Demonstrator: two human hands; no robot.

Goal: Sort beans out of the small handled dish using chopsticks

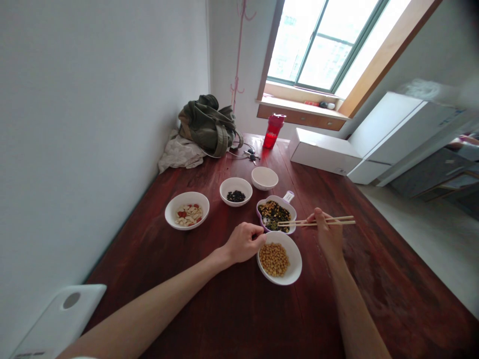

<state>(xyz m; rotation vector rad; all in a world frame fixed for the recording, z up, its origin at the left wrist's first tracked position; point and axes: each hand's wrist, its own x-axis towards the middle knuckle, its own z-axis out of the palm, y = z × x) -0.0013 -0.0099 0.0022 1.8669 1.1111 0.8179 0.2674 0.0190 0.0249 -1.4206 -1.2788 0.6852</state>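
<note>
My right hand (326,231) grips a pair of wooden chopsticks (318,221); their tips lie over the purple-rimmed bowl (262,205) of mixed beans. My left hand (244,241) is curled shut, its fingers resting against the rim of the white bowl of yellow soybeans (294,259), between that bowl and the purple-rimmed one. Whether the fingers hold anything is hidden. Farther back stand a white bowl of black beans (235,191), an empty-looking white bowl (264,178), and at left a white bowl of pale and red beans (187,210).
The dark red wooden table (374,279) runs along a white wall on the left. At its far end lie a green bag (207,124), keys (252,156), a red bottle (273,131) and a white box (324,151). A white device (63,311) sits at the near left corner.
</note>
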